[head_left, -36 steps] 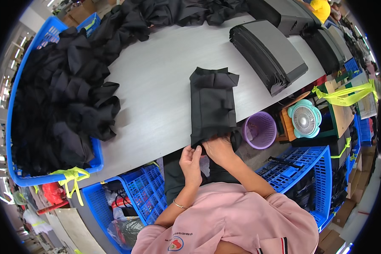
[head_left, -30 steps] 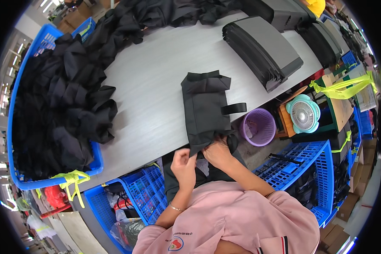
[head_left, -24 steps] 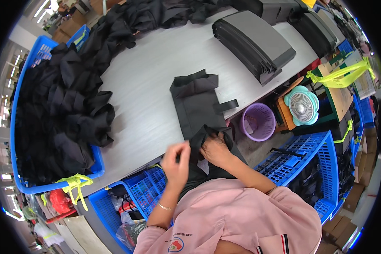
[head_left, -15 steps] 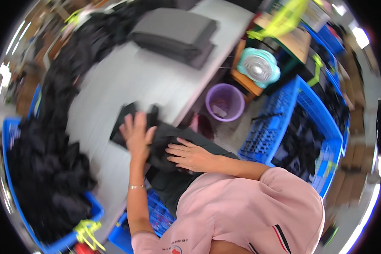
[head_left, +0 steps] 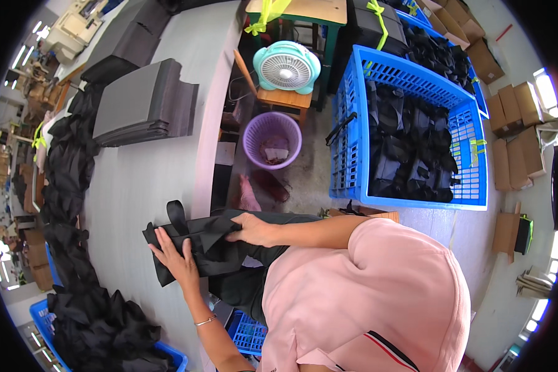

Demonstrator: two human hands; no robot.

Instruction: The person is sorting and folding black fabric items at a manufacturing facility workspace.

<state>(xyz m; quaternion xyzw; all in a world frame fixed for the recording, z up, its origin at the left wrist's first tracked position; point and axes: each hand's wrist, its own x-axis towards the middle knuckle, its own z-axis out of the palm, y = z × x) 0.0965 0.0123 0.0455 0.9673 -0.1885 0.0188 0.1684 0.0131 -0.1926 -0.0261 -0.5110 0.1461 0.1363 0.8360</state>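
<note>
Left hand: below and left of the purple bin [head_left: 260, 126]; the hand [head_left: 181, 260], bent in mid-air in the earlier views, now lies spread flat on cloth, gripping nothing
Black bag [head_left: 214, 240]: swung round from pointing away to lying crosswise over the table [head_left: 124, 186] edge, below and left of the bin, strap [head_left: 175, 214] sticking up; it seems steadied between both hands, its folds uneven
Right hand [head_left: 254, 229]: below the bin, partly curled at the bag's near end; fingertips lost in the folds, so whether it grips I cannot tell
Blue basket [head_left: 175, 354]: far below and left of the bin, heaped with black cloth [head_left: 105, 328]
Small blue crate [head_left: 248, 328]: well below the bin, contents unclear
Purple bin: pale scraps [head_left: 276, 154] at the bottom
Big blue crate [head_left: 346, 167]: right of the bin, now wholly in view, filled with black cloth pieces [head_left: 409, 142]
</note>
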